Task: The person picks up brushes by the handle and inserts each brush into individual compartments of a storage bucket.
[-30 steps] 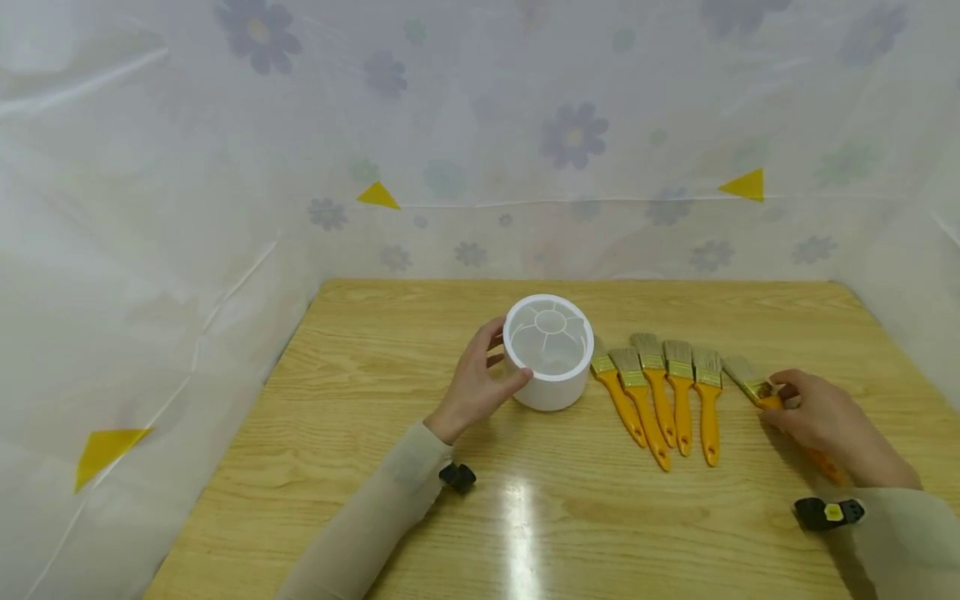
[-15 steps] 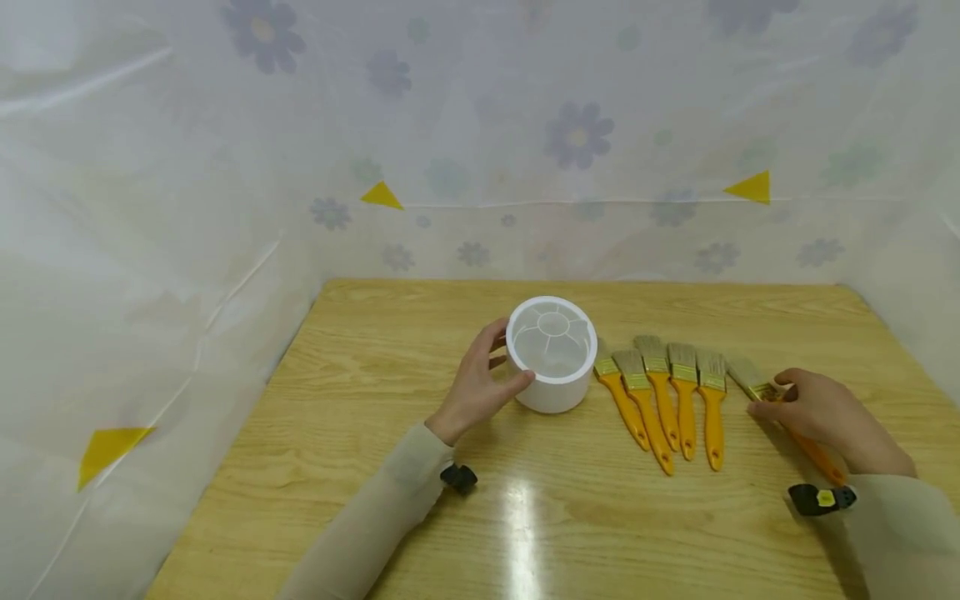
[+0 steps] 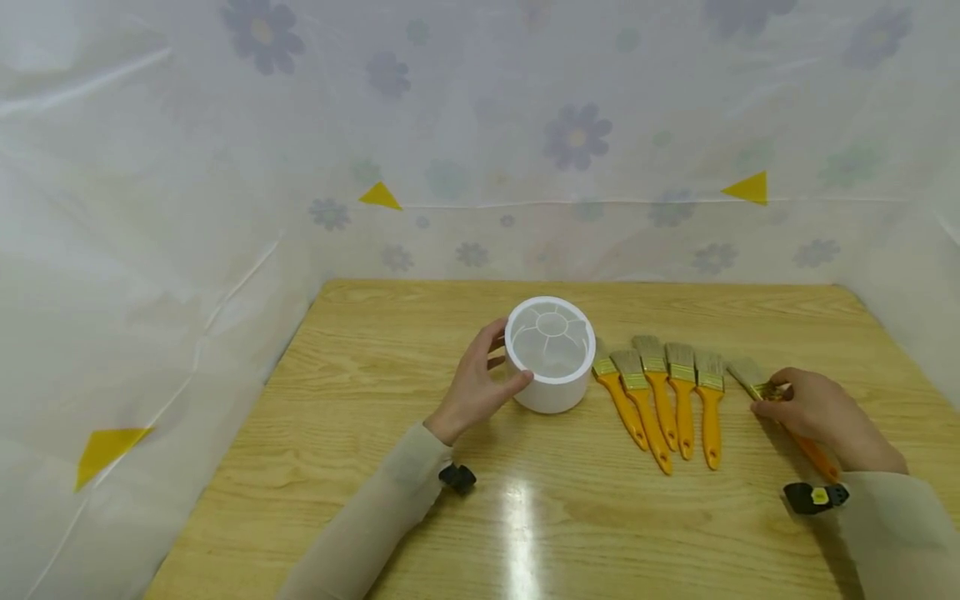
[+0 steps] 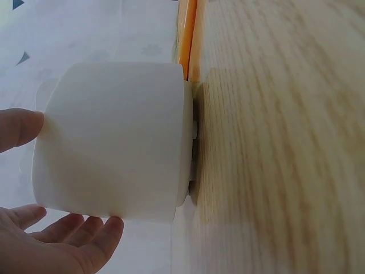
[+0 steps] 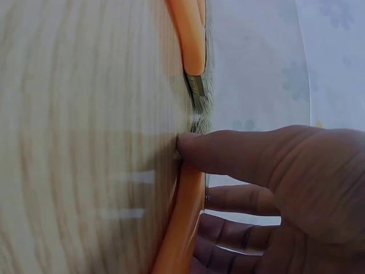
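My left hand (image 3: 477, 379) holds a white round organizer (image 3: 550, 392) by its left side, thumb at the rim and fingers behind. Thin dividers split its inside into a round centre and outer compartments. In the left wrist view the organizer (image 4: 114, 137) stands on a small base close over the wood, with fingertips against its wall. On the right, my right hand (image 3: 832, 417) pinches an orange-handled paintbrush (image 3: 813, 457) near its metal ferrule. Its bristles point to the far left. In the right wrist view the thumb lies across the paintbrush (image 5: 181, 228), hiding part of it.
Several more paintbrushes (image 3: 682, 408) lie fanned out between the organizer and my right hand, bristles away from me. The wooden table (image 3: 390, 333) ends at a floral plastic sheet (image 3: 480, 150) behind. Yellow triangles (image 3: 746, 188) mark the sheet.
My right thumb has come over the paintbrush near the ferrule, and the hand has shifted slightly left. My left hand and the organizer stay in place.
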